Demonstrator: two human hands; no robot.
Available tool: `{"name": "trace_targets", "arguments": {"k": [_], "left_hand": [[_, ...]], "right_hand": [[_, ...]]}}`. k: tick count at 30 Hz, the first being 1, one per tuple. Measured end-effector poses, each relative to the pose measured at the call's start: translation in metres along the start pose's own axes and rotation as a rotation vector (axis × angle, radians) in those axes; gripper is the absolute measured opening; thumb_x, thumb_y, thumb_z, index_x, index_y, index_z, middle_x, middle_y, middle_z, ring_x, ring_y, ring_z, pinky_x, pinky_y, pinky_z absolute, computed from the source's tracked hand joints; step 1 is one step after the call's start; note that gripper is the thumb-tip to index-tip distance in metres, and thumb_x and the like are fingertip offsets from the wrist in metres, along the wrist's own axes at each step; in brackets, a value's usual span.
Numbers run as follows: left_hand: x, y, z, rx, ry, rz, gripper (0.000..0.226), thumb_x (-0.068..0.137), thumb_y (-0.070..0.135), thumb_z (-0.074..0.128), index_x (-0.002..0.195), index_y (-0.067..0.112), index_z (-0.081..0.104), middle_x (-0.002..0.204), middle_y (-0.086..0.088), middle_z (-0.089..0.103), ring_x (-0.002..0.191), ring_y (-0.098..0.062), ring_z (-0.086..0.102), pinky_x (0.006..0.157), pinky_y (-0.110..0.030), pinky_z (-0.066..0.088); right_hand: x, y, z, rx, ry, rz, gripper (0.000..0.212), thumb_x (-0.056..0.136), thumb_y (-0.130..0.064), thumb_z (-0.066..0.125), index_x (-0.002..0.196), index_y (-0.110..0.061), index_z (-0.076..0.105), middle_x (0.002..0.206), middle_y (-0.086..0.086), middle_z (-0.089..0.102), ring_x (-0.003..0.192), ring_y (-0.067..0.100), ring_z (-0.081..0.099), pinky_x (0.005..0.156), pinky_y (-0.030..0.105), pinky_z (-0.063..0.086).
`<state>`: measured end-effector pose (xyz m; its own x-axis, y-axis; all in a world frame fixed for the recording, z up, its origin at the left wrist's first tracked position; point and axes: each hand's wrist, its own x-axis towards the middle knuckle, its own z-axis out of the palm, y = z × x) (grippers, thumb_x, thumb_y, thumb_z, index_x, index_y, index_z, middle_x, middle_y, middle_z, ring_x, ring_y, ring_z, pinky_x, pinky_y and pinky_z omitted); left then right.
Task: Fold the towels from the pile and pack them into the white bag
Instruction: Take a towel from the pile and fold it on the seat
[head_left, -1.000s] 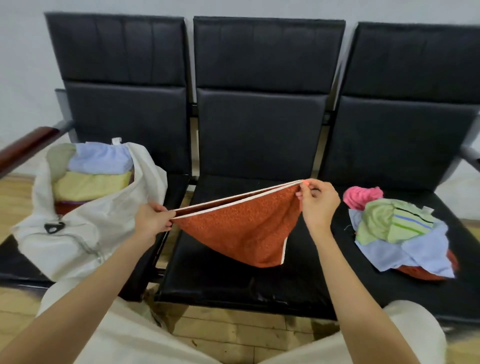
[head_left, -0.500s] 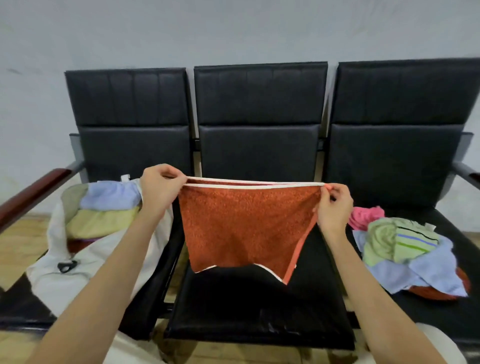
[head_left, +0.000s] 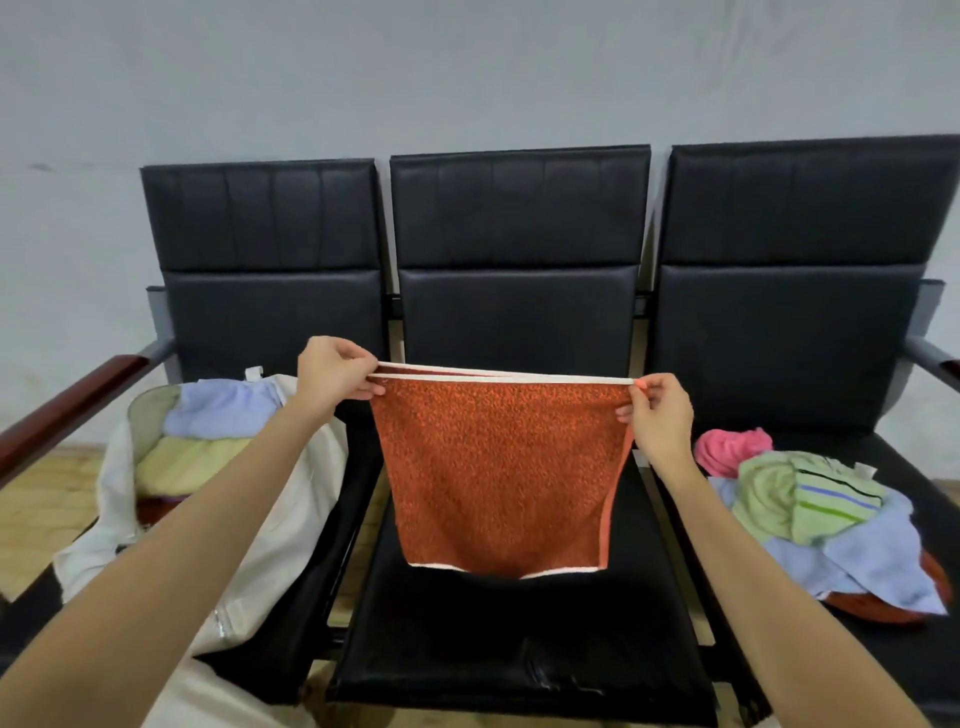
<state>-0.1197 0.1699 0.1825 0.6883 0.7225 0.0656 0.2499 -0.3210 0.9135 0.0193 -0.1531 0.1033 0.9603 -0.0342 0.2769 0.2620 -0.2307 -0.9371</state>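
Orange towel (head_left: 501, 467) raised — left hand (head_left: 332, 374), right hand (head_left: 660, 415) pinching corners.

A rust-orange terry towel with white edging (head_left: 498, 467) hangs doubled above the middle seat, between an open white fabric bag holding folded towels (head_left: 270, 519) and a loose towel pile (head_left: 826, 509).

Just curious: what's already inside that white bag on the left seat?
Folded towels show in the white bag: a light blue towel above a pale yellow towel, something dark red below. Anything deeper is covered.

No text, label or number is readable.
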Motion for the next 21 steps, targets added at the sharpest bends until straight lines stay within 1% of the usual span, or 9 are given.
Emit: {"name": "trace_targets", "arguments": {"k": [2, 4, 6, 8, 10, 13, 17, 19, 21], "left_hand": [[0.013, 0.006, 0.007, 0.033, -0.026, 0.037, 0.015, 0.090, 0.001, 0.053, 0.080, 0.002, 0.063, 0.082, -0.023, 0.069, 0.049, -0.015, 0.068, 0.055, -0.026, 0.059], [0.026, 0.014, 0.013, 0.069, -0.015, 0.111, 0.014, 0.091, 0.001, 0.052, 0.082, 0.002, 0.063, 0.088, -0.023, 0.068, 0.054, -0.016, 0.068, 0.059, -0.028, 0.060], [0.037, 0.022, 0.017, 0.113, 0.012, 0.205, 0.017, 0.089, -0.002, 0.050, 0.085, 0.004, 0.065, 0.090, -0.021, 0.069, 0.069, -0.023, 0.070, 0.070, -0.036, 0.061], [0.045, 0.027, 0.018, 0.143, 0.050, 0.289, 0.023, 0.086, -0.003, 0.048, 0.083, 0.010, 0.067, 0.090, -0.014, 0.071, 0.082, -0.027, 0.069, 0.082, -0.042, 0.057], [0.047, 0.029, 0.020, 0.147, 0.062, 0.358, 0.027, 0.084, -0.003, 0.046, 0.082, 0.013, 0.068, 0.090, -0.008, 0.071, 0.087, -0.024, 0.068, 0.088, -0.041, 0.055], [0.037, 0.020, 0.024, 0.133, 0.047, 0.398, 0.028, 0.084, -0.004, 0.046, 0.083, 0.014, 0.068, 0.087, -0.002, 0.069, 0.087, -0.020, 0.067, 0.087, -0.035, 0.054], [0.020, -0.026, 0.031, 0.153, -0.026, 0.318, 0.027, 0.084, -0.005, 0.049, 0.084, 0.015, 0.068, 0.079, 0.007, 0.065, 0.084, -0.017, 0.066, 0.083, -0.029, 0.054], [0.007, -0.062, 0.034, 0.208, -0.091, 0.258, 0.025, 0.085, -0.004, 0.051, 0.085, 0.013, 0.069, 0.080, 0.002, 0.066, 0.081, -0.015, 0.065, 0.081, -0.028, 0.053], [-0.010, -0.100, 0.037, 0.310, -0.181, 0.227, 0.024, 0.083, -0.006, 0.052, 0.082, 0.012, 0.069, 0.081, -0.003, 0.067, 0.075, -0.011, 0.062, 0.074, -0.024, 0.048]], "right_hand": [[0.014, 0.006, 0.003, -0.011, -0.090, 0.007, 0.023, 0.097, -0.002, 0.045, 0.084, -0.020, 0.048, 0.085, 0.012, 0.063, 0.060, 0.002, 0.066, 0.065, 0.016, 0.056], [0.027, 0.004, 0.004, -0.027, -0.129, -0.009, 0.028, 0.097, 0.001, 0.043, 0.083, -0.023, 0.046, 0.095, 0.014, 0.062, 0.074, 0.008, 0.068, 0.072, 0.020, 0.057], [0.040, -0.003, 0.002, -0.042, -0.124, -0.045, 0.031, 0.095, 0.003, 0.045, 0.083, -0.026, 0.047, 0.100, 0.011, 0.062, 0.088, 0.018, 0.067, 0.081, 0.029, 0.057], [0.052, -0.010, -0.001, -0.057, -0.098, -0.096, 0.033, 0.092, 0.005, 0.047, 0.084, -0.026, 0.049, 0.104, 0.008, 0.064, 0.098, 0.021, 0.065, 0.090, 0.039, 0.054], [0.057, -0.014, -0.005, -0.032, -0.086, -0.112, 0.025, 0.092, 0.006, 0.048, 0.090, -0.018, 0.050, 0.108, 0.007, 0.064, 0.101, 0.018, 0.063, 0.093, 0.039, 0.052], [0.053, -0.010, -0.010, -0.007, -0.067, -0.126, 0.017, 0.091, 0.006, 0.050, 0.096, -0.011, 0.050, 0.110, 0.009, 0.065, 0.103, 0.017, 0.063, 0.092, 0.036, 0.053], [0.023, 0.022, -0.014, -0.028, -0.098, -0.100, 0.019, 0.091, 0.007, 0.049, 0.094, -0.012, 0.051, 0.110, 0.011, 0.065, 0.099, 0.017, 0.065, 0.090, 0.035, 0.053], [-0.001, 0.049, -0.016, -0.074, -0.143, -0.073, 0.028, 0.091, 0.008, 0.048, 0.089, -0.019, 0.051, 0.106, 0.011, 0.065, 0.093, 0.012, 0.065, 0.088, 0.034, 0.053], [-0.026, 0.080, -0.018, -0.166, -0.208, -0.051, 0.045, 0.087, 0.012, 0.049, 0.083, -0.033, 0.051, 0.097, 0.010, 0.064, 0.086, 0.008, 0.065, 0.084, 0.037, 0.054]]}}
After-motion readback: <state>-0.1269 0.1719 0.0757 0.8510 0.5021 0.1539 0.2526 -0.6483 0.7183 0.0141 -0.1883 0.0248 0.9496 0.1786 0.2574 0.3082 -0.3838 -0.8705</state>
